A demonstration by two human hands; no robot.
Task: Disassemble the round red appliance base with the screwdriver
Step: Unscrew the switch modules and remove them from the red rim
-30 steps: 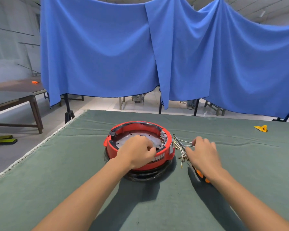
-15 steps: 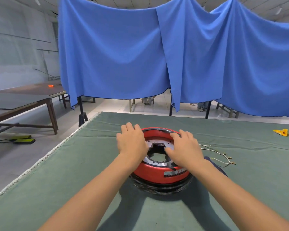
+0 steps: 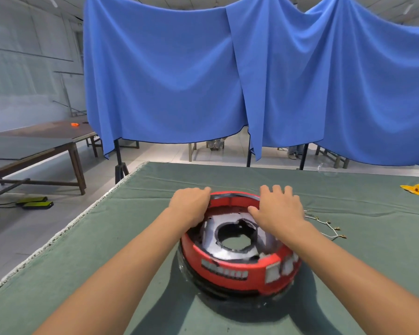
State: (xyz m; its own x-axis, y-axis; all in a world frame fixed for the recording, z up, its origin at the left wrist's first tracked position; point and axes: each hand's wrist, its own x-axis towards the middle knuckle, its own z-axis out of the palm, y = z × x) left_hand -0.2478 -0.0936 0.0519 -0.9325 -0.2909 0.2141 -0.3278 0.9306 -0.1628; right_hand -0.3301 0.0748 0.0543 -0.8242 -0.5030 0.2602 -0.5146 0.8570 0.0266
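**Both hands on the far rim, no screwdriver in view**

Your left fingers [image 3: 205,191] curl over the far-left edge of the base [image 3: 237,269], closed on the rim; how far they wrap underneath is hidden. Your right fingers [image 3: 276,189] lie spread and nearly flat over the far-right rim, the thumb reaching inward toward the silver plate [image 3: 213,247], pressing more than gripping. So your left hand [image 3: 189,204] holds the rim while your right hand [image 3: 278,211] steadies it, probably so you can tilt or turn the base to reach its fasteners.

The base sits at lower centre of the frame on the green table [image 3: 107,250], its far edge raised toward your hands and its labelled side facing you. A dark ring shows under it. The plate has a round hole through which the table shows.

Just right of your right wrist, a loose bundle of wires [image 3: 324,223] lies on the cloth, likely set aside to stay clear of the work. A yellow piece [image 3: 413,189] lies well apart at the right edge.

Count: two hands, one base, one wire bundle, one yellow piece. You will probably need the screwdriver next, and no screwdriver is visible.
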